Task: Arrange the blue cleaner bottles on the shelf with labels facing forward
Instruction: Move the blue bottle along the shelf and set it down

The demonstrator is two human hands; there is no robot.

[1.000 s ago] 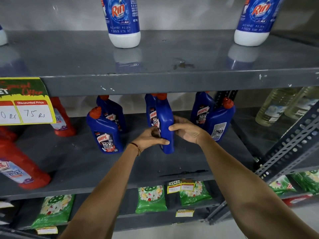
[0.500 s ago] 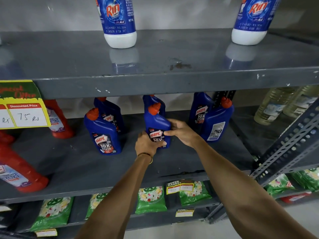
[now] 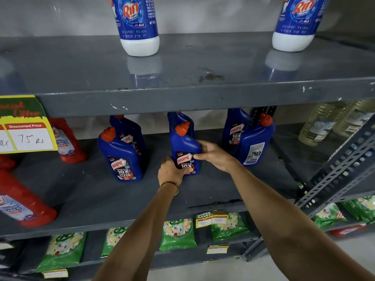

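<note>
Several blue Harpic cleaner bottles with red caps stand in pairs on the grey middle shelf [image 3: 101,201]. The middle front bottle [image 3: 183,146] stands upright with its label facing me. My left hand [image 3: 170,172] grips its lower left side and my right hand [image 3: 213,155] grips its right side. Another blue bottle [image 3: 180,118] stands right behind it. The left front bottle [image 3: 119,157] shows its label. At the right, the front bottle [image 3: 255,140] shows its white back label, and the bottle behind it [image 3: 235,128] faces forward.
Red cleaner bottles [image 3: 67,140] stand at the shelf's left, behind a yellow price tag [image 3: 26,134]. Two blue-and-white Rin bottles [image 3: 138,27] stand on the upper shelf. Clear bottles [image 3: 320,126] sit far right. Green packets [image 3: 178,232] fill the lower shelf. A slanted metal brace [image 3: 343,165] crosses at the right.
The middle front bottle was edge-on a second ago; both hands have turned it so its label faces me, and it now stands on the shelf.
</note>
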